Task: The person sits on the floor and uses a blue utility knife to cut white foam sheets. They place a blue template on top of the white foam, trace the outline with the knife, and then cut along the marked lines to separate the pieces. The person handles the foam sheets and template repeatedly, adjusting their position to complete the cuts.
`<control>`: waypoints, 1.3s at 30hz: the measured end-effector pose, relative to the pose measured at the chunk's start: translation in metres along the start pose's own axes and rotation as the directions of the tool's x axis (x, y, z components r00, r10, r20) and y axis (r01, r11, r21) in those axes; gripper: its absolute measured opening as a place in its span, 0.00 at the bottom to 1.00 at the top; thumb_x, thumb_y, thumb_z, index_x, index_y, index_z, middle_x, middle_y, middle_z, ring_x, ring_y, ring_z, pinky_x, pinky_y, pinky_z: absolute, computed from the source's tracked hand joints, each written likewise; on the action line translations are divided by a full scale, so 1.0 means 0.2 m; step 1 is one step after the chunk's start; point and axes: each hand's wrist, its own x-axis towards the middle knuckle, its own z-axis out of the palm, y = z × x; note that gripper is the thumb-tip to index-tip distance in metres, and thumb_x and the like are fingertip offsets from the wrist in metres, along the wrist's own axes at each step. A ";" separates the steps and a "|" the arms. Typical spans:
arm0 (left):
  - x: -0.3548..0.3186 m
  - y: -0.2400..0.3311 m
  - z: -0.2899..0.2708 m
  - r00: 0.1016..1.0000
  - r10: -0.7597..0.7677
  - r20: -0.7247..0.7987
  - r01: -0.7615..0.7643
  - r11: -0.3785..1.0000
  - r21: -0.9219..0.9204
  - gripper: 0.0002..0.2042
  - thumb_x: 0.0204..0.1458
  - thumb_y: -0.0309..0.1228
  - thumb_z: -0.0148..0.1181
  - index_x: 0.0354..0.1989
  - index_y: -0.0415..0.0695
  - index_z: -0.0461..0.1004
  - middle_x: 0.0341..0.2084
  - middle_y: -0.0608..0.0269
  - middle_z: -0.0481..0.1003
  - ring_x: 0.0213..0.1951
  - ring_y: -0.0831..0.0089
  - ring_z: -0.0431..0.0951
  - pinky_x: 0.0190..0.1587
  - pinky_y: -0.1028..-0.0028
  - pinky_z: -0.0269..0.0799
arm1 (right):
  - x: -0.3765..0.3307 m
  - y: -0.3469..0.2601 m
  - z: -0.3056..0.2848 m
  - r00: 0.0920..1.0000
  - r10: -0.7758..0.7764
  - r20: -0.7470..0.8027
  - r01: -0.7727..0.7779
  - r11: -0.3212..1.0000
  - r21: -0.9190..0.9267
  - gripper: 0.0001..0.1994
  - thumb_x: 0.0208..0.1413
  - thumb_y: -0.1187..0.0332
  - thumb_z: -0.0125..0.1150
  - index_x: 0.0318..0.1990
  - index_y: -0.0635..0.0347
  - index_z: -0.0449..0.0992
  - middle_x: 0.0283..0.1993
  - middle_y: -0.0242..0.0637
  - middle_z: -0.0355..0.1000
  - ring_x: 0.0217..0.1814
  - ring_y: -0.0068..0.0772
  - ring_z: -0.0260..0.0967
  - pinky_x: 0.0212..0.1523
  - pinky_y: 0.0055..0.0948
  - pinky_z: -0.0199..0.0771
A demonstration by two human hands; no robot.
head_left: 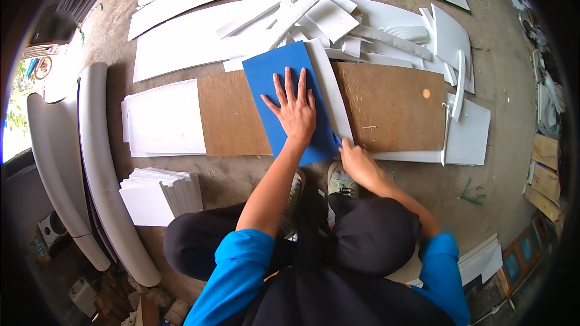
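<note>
My left hand [294,105] lies flat with fingers spread on a blue rectangular sheet [269,75], pressing it down on a brown wooden board [386,105] on the floor. Under the blue sheet's right edge a white strip [331,87] sticks out. My right hand [357,163] is closed around a small cutting tool whose blue tip [338,140] touches the lower right corner of the blue sheet, at the white strip. Most of the tool is hidden in my fist. I am squatting, knees and shoes below the board.
A heap of white offcuts [338,21] lies beyond the board. White sheets [163,118] rest at its left end, more at its right [471,133]. A stack of cut white pieces [158,193] sits lower left beside long curved white panels [99,163]. Wooden blocks [544,175] lie right.
</note>
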 end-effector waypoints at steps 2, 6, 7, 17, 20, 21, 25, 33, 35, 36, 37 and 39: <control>0.00 -0.01 0.00 1.000 0.009 -0.009 -0.008 1.000 0.022 0.24 0.53 0.37 0.44 0.60 0.64 0.52 0.61 0.68 0.48 0.64 0.62 0.41 0.57 0.42 0.27 | -0.07 0.01 0.03 1.000 -0.006 -0.024 0.006 1.000 0.020 0.13 0.56 0.66 0.41 0.40 0.69 0.59 0.21 0.59 0.68 0.28 0.60 0.69 0.30 0.51 0.69; 0.00 0.00 0.02 0.999 0.018 -0.040 -0.018 1.000 0.007 0.24 0.53 0.38 0.44 0.60 0.64 0.53 0.61 0.68 0.49 0.64 0.61 0.42 0.57 0.41 0.27 | -0.04 0.00 -0.05 0.996 -0.072 -0.043 0.071 0.997 -0.036 0.13 0.56 0.65 0.41 0.38 0.70 0.61 0.21 0.58 0.68 0.27 0.58 0.69 0.28 0.48 0.70; 0.00 0.00 0.02 0.999 0.017 -0.035 -0.017 1.000 0.003 0.24 0.53 0.38 0.44 0.60 0.64 0.53 0.61 0.68 0.49 0.64 0.61 0.42 0.57 0.41 0.27 | -0.02 0.00 -0.13 0.995 -0.008 0.097 0.009 1.000 -0.005 0.14 0.57 0.65 0.40 0.37 0.71 0.63 0.23 0.58 0.69 0.28 0.58 0.69 0.28 0.47 0.70; 0.00 0.01 -0.02 1.000 -0.003 0.023 0.003 1.000 0.020 0.24 0.51 0.38 0.46 0.60 0.63 0.53 0.61 0.67 0.49 0.64 0.61 0.42 0.58 0.42 0.25 | 0.84 -0.23 -0.50 0.919 -0.079 -0.386 0.070 0.997 -0.036 0.14 0.57 0.63 0.39 0.36 0.69 0.63 0.27 0.59 0.70 0.33 0.59 0.69 0.34 0.49 0.69; 0.01 -0.01 -0.03 0.998 -0.011 0.064 0.011 1.000 0.000 0.25 0.50 0.37 0.47 0.59 0.63 0.54 0.61 0.66 0.48 0.64 0.60 0.41 0.57 0.41 0.26 | 0.87 -0.29 -0.48 0.940 -0.031 -0.339 0.023 0.999 -0.026 0.13 0.55 0.65 0.43 0.37 0.70 0.64 0.31 0.56 0.71 0.37 0.53 0.71 0.37 0.43 0.71; 0.01 -0.01 -0.04 0.998 -0.004 0.066 0.005 1.000 -0.007 0.25 0.50 0.37 0.47 0.59 0.63 0.54 0.61 0.66 0.48 0.64 0.59 0.41 0.57 0.41 0.26 | 0.88 -0.29 -0.46 0.945 -0.028 -0.326 0.016 0.999 -0.039 0.13 0.54 0.66 0.45 0.37 0.70 0.64 0.31 0.56 0.71 0.37 0.53 0.71 0.37 0.43 0.72; 0.01 0.01 -0.04 0.998 -0.003 0.056 0.005 1.000 -0.030 0.28 0.48 0.35 0.49 0.60 0.63 0.52 0.61 0.67 0.48 0.64 0.61 0.41 0.58 0.42 0.25 | 0.90 -0.29 -0.45 0.945 -0.039 -0.325 0.026 0.999 -0.044 0.13 0.47 0.69 0.52 0.36 0.71 0.64 0.33 0.56 0.71 0.37 0.52 0.71 0.37 0.41 0.73; -0.01 -0.02 0.02 1.000 -0.002 -0.022 0.002 1.000 -0.004 0.24 0.52 0.38 0.45 0.59 0.63 0.54 0.61 0.67 0.50 0.64 0.60 0.42 0.56 0.40 0.25 | 0.31 -0.08 -0.13 0.987 -0.073 -0.141 0.069 0.997 -0.034 0.12 0.54 0.67 0.42 0.39 0.69 0.62 0.26 0.59 0.69 0.32 0.59 0.70 0.31 0.49 0.71; -0.01 0.00 0.02 1.000 0.007 -0.030 -0.007 1.000 -0.003 0.24 0.52 0.38 0.45 0.59 0.63 0.55 0.61 0.67 0.50 0.64 0.61 0.42 0.56 0.39 0.25 | 0.01 0.00 -0.01 1.000 -0.004 -0.020 0.005 1.000 0.028 0.12 0.56 0.67 0.41 0.39 0.69 0.61 0.24 0.59 0.69 0.29 0.61 0.69 0.28 0.51 0.70; -0.01 0.02 0.03 0.999 0.021 -0.050 -0.022 1.000 -0.009 0.24 0.51 0.38 0.46 0.59 0.63 0.55 0.60 0.66 0.50 0.64 0.61 0.42 0.56 0.39 0.26 | -0.08 0.03 0.02 0.999 0.012 -0.032 -0.011 1.000 0.025 0.12 0.56 0.67 0.41 0.38 0.69 0.61 0.23 0.59 0.69 0.29 0.61 0.69 0.29 0.52 0.69; -0.01 0.01 0.02 0.998 0.013 -0.056 -0.013 1.000 0.001 0.24 0.51 0.38 0.47 0.59 0.63 0.54 0.60 0.65 0.50 0.63 0.61 0.43 0.56 0.39 0.27 | -0.12 0.04 0.06 0.999 0.003 -0.032 -0.002 0.999 0.037 0.12 0.56 0.67 0.40 0.38 0.69 0.60 0.23 0.60 0.68 0.29 0.62 0.68 0.29 0.52 0.69; -0.02 0.00 0.01 0.998 -0.002 -0.064 0.002 1.000 -0.002 0.25 0.51 0.38 0.48 0.59 0.65 0.53 0.58 0.63 0.50 0.62 0.61 0.44 0.56 0.38 0.29 | -0.11 0.06 0.07 0.996 -0.044 -0.076 0.049 0.996 0.068 0.12 0.56 0.67 0.41 0.36 0.70 0.60 0.22 0.60 0.68 0.29 0.61 0.68 0.29 0.51 0.69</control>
